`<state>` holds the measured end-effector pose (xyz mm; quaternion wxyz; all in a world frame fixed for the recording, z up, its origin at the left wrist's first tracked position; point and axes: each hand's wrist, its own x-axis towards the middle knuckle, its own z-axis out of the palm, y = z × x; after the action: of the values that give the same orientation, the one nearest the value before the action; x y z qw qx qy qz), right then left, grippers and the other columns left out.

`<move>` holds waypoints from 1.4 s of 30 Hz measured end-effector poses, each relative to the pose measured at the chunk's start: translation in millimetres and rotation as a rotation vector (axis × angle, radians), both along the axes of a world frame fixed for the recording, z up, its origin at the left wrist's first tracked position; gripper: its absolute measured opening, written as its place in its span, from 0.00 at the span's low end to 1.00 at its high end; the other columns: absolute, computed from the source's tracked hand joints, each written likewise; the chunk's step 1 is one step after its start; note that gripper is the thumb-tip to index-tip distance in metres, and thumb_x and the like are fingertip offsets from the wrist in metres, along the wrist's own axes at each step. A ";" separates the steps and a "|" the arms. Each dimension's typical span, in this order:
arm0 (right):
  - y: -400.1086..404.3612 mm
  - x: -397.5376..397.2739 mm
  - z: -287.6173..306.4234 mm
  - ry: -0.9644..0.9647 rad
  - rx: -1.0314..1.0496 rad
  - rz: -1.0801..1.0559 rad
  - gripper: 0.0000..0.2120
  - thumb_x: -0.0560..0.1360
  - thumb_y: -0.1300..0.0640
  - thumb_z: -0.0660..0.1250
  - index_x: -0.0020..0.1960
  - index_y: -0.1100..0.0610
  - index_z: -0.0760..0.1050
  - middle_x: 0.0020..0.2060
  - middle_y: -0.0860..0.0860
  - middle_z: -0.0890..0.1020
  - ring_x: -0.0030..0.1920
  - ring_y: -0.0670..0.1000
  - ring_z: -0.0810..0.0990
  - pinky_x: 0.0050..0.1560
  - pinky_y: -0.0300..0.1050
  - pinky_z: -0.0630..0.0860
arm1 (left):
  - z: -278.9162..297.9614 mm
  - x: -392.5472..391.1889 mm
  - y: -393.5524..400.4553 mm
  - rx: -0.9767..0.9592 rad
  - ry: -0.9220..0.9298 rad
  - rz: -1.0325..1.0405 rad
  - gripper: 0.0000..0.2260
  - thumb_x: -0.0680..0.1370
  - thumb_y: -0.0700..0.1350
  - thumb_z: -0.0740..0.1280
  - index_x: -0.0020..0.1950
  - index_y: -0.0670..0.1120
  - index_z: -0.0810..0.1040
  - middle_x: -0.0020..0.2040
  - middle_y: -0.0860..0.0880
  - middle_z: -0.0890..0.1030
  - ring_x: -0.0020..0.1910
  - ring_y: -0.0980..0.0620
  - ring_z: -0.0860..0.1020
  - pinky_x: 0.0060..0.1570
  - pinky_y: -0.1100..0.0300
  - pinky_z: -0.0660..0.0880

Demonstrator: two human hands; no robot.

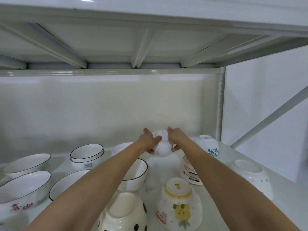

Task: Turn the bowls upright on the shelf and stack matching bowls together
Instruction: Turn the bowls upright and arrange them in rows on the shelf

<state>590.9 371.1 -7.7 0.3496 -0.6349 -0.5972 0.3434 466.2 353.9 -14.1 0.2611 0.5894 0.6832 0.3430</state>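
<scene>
White ceramic bowls are crowding the shelf (233,157): six are sitting upright on the left, two of them stacked (87,155), and five are lying upside down on the right. Both hands, left hand (148,142) and right hand (177,139), are gripping a speckled bowl (162,148) above the shelf's middle, fingers curled round its sides. Pale metal shelving is spanning overhead before a white wall.

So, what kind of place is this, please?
Probably a storeroom or shop stockroom, not a home kitchen: a bare white metal shelf with many ceramic bowls, and some, like the upside-down yellow pineapple bowl, carry sticker labels. Both hands hold a speckled white bowl.
</scene>
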 end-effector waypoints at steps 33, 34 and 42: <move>15.6 15.7 -18.1 -0.070 -0.160 0.104 0.08 0.77 0.69 0.56 0.51 0.68 0.72 0.42 0.65 0.80 0.39 0.64 0.81 0.52 0.59 0.80 | -23.7 -23.4 -20.6 0.046 0.395 -0.247 0.14 0.71 0.48 0.75 0.45 0.36 0.82 0.40 0.46 0.77 0.40 0.50 0.73 0.42 0.58 0.69; 15.6 15.1 -19.2 -0.090 -0.152 0.092 0.07 0.77 0.69 0.56 0.49 0.68 0.72 0.40 0.64 0.79 0.37 0.63 0.81 0.53 0.59 0.80 | -23.1 -23.2 -20.7 0.046 0.396 -0.247 0.14 0.71 0.47 0.75 0.45 0.36 0.83 0.40 0.46 0.77 0.40 0.50 0.72 0.42 0.58 0.69; 16.2 12.3 -22.9 -0.209 -0.137 0.033 0.09 0.78 0.67 0.57 0.40 0.66 0.70 0.33 0.61 0.75 0.35 0.59 0.78 0.54 0.55 0.79 | -13.3 -14.1 -19.0 0.062 0.591 -0.236 0.16 0.73 0.49 0.73 0.57 0.43 0.77 0.54 0.43 0.76 0.53 0.46 0.75 0.50 0.59 0.69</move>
<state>603.2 387.4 -30.6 0.2356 -0.6799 -0.6158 0.3210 452.1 334.9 -27.3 0.0712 0.7464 0.6456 0.1448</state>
